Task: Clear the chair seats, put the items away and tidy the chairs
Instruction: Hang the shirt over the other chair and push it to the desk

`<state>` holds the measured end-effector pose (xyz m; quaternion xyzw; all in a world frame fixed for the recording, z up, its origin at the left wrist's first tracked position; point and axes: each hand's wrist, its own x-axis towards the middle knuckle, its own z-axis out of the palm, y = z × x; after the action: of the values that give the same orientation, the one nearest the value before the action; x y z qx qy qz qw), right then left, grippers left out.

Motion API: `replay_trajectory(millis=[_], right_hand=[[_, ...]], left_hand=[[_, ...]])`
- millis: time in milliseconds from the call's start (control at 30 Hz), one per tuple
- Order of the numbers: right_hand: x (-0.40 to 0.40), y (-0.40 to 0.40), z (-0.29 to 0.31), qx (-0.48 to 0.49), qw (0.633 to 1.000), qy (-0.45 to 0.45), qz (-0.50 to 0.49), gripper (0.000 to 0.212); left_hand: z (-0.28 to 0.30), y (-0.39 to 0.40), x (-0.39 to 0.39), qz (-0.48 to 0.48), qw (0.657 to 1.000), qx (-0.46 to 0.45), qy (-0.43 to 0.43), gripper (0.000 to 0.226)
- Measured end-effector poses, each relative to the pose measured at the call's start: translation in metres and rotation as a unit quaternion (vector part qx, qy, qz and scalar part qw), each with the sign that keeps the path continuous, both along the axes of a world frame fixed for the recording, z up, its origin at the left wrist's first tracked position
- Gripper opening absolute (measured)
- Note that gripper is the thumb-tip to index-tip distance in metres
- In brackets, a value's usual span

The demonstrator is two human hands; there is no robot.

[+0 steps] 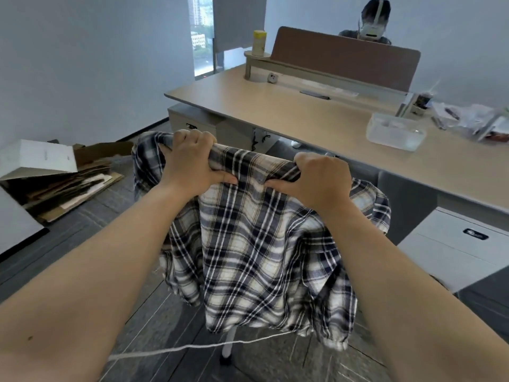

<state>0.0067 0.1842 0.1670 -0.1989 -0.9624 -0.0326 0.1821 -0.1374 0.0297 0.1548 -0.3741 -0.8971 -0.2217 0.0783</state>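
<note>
2 fists, left hand (190,161) and right hand (316,180), clamp plaid shirt (256,257) draped lengthwise down chair back (253,150).

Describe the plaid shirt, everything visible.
The plaid shirt is a soft woven fabric, checked in dark navy, white and beige. It hangs draped over a chair back, which it almost wholly covers; its top edge is bunched along the top of the chair. The left hand and right hand both grip that top edge, thumbs pressed on the near side. The hem hangs loose and wrinkled, a cuffed sleeve lowest at the right. It hangs in front of the desk.
</note>
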Motion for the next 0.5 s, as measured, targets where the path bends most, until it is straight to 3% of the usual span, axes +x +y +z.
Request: replay_trajectory(millis=[300,500], right_hand=[[-0.065,0.083,-0.001,0.003,1.000,-0.002,-0.021,0.064],[-0.112,0.139,-0.009,0.009,0.998,0.059,-0.021,0.074]], left_hand=[[0.000,0.090,-0.071,-0.022,1.000,-0.008,-0.011,0.076],[-0.001,0.157,-0.122,-0.043,0.999,-0.013,-0.020,0.077]])
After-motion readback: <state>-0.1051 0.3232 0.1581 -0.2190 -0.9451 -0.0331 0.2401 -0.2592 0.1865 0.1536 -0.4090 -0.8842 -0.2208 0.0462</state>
